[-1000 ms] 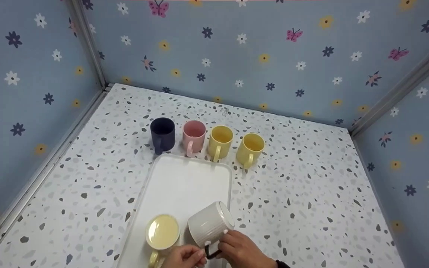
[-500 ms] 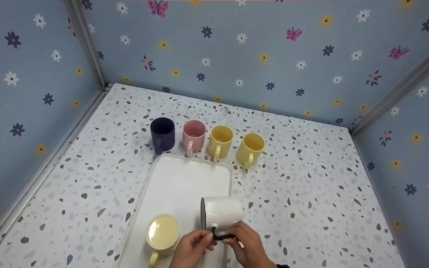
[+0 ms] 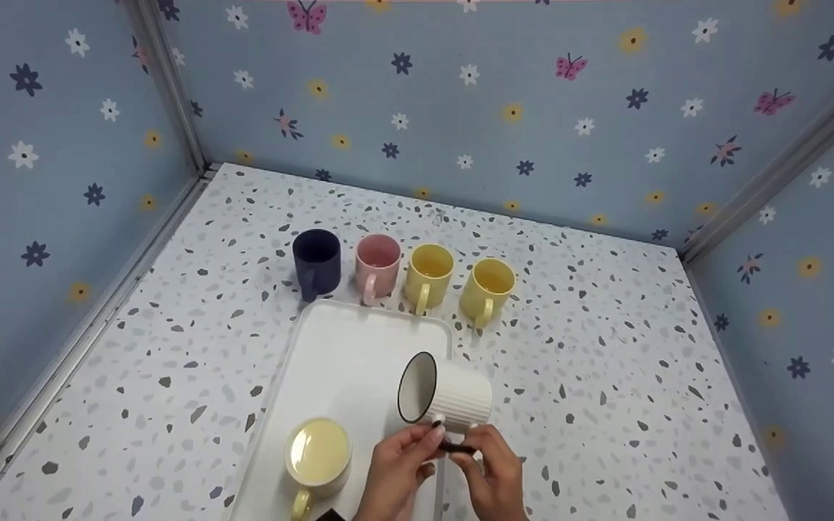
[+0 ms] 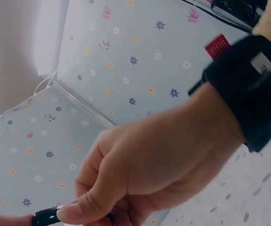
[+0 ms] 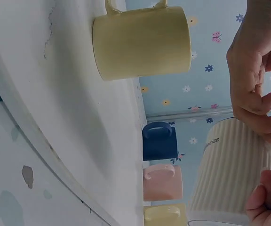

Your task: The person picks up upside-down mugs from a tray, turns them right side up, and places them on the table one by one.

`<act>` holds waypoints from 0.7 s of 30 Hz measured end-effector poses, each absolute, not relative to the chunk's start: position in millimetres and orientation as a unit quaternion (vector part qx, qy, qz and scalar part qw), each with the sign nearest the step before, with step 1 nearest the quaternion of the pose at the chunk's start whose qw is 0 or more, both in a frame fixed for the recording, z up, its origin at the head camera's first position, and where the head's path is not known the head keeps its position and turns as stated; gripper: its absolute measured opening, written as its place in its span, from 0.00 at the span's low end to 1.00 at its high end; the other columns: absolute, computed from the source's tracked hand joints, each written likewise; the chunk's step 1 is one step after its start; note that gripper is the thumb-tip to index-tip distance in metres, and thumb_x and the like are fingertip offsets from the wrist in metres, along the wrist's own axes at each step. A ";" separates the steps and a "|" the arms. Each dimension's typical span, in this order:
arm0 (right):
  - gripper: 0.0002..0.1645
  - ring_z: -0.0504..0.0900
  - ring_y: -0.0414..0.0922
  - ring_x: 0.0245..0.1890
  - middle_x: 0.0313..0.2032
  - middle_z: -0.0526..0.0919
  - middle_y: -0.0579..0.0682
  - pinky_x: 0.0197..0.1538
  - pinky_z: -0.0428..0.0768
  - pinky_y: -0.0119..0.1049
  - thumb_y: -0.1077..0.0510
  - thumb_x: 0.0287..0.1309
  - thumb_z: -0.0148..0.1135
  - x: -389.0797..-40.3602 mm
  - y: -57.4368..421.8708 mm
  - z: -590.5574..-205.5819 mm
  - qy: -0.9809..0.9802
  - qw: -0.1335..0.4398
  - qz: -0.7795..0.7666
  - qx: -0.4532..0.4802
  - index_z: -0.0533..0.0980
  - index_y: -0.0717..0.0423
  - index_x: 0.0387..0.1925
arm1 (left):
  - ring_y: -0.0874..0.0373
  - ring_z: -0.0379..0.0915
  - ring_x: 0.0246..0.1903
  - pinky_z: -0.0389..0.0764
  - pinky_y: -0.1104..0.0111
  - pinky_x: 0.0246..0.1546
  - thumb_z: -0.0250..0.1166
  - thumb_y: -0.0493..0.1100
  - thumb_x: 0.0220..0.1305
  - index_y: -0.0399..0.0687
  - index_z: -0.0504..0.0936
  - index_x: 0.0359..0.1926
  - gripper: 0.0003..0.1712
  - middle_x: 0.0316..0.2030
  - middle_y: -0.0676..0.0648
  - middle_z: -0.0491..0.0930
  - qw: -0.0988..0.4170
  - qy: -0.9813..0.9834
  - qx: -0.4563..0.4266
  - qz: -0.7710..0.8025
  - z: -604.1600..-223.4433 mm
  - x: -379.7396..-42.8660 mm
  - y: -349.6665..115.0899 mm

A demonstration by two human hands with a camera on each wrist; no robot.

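Note:
A white ribbed mug (image 3: 462, 394) with a black rim is held tipped on its side above the tray's right edge, mouth facing left. At the rim end of its black handle (image 3: 457, 447), my left hand (image 3: 399, 467) pinches with thumb and fingers. My right hand (image 3: 495, 470) pinches the handle's other end, near the base. In the left wrist view a short piece of the black handle (image 4: 46, 216) shows at my left thumb tip. The right wrist view shows small lettering on the mug's side (image 5: 234, 169). Beside my left hand, a pale yellow mug (image 3: 319, 456) stands upright on the white tray (image 3: 359, 340).
Behind the tray stand a dark blue mug (image 3: 318, 262), a pink mug (image 3: 378, 266) and two yellow mugs, one in line (image 3: 428, 278) and one farther right (image 3: 486, 293). The speckled table (image 3: 605, 376) is bounded by flowered wall panels (image 3: 460, 94).
The white mug has swung round from base towards the right front to mouth towards the left, and has shifted right and slightly away. Both hands moved right with it. The other mugs stayed put.

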State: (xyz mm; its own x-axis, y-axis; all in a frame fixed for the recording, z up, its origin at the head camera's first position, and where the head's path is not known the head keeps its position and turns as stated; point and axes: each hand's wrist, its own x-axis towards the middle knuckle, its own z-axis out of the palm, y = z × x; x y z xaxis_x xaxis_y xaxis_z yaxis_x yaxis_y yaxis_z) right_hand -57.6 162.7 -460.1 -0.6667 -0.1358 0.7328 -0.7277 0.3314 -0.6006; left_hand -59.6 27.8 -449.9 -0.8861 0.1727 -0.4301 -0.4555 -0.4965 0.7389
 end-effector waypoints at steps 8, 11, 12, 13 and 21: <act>0.05 0.72 0.44 0.26 0.27 0.72 0.55 0.31 0.73 0.30 0.73 0.49 0.62 -62.1 171.7 -473.3 -0.754 0.281 0.520 0.286 0.73 0.66 0.28 | 0.64 0.75 0.31 0.68 0.73 0.32 0.63 0.35 0.60 0.35 0.79 0.38 0.07 0.31 0.50 0.82 0.198 0.457 -0.141 0.855 -446.2 -65.7 32.4; 0.09 0.75 0.43 0.29 0.29 0.75 0.54 0.34 0.75 0.29 0.74 0.46 0.63 -65.8 179.2 -484.9 -0.774 0.279 0.489 0.291 0.74 0.64 0.30 | 0.65 0.74 0.29 0.69 0.73 0.32 0.63 0.34 0.59 0.35 0.79 0.37 0.06 0.29 0.52 0.82 0.188 0.464 -0.136 0.855 -446.9 -68.5 36.1; 0.10 0.76 0.43 0.30 0.30 0.75 0.54 0.35 0.75 0.29 0.74 0.45 0.64 -66.9 181.8 -488.7 -0.781 0.278 0.477 0.293 0.74 0.63 0.31 | 0.65 0.74 0.29 0.69 0.73 0.32 0.64 0.33 0.58 0.35 0.80 0.37 0.06 0.28 0.52 0.81 0.182 0.468 -0.134 0.854 -447.0 -69.3 37.7; 0.12 0.76 0.43 0.31 0.31 0.76 0.53 0.36 0.75 0.28 0.74 0.44 0.64 -67.7 184.2 -492.4 -0.789 0.276 0.464 0.294 0.75 0.62 0.32 | 0.65 0.73 0.28 0.70 0.73 0.31 0.64 0.33 0.57 0.35 0.80 0.36 0.05 0.27 0.52 0.81 0.173 0.476 -0.130 0.852 -447.9 -70.3 39.7; 0.19 0.78 0.43 0.31 0.32 0.77 0.53 0.37 0.77 0.27 0.81 0.38 0.63 -69.6 189.0 -498.0 -0.795 0.290 0.454 0.277 0.76 0.64 0.34 | 0.62 0.73 0.27 0.75 0.72 0.31 0.67 0.32 0.53 0.26 0.79 0.37 0.11 0.27 0.48 0.80 0.099 0.527 -0.115 0.836 -449.1 -74.2 58.7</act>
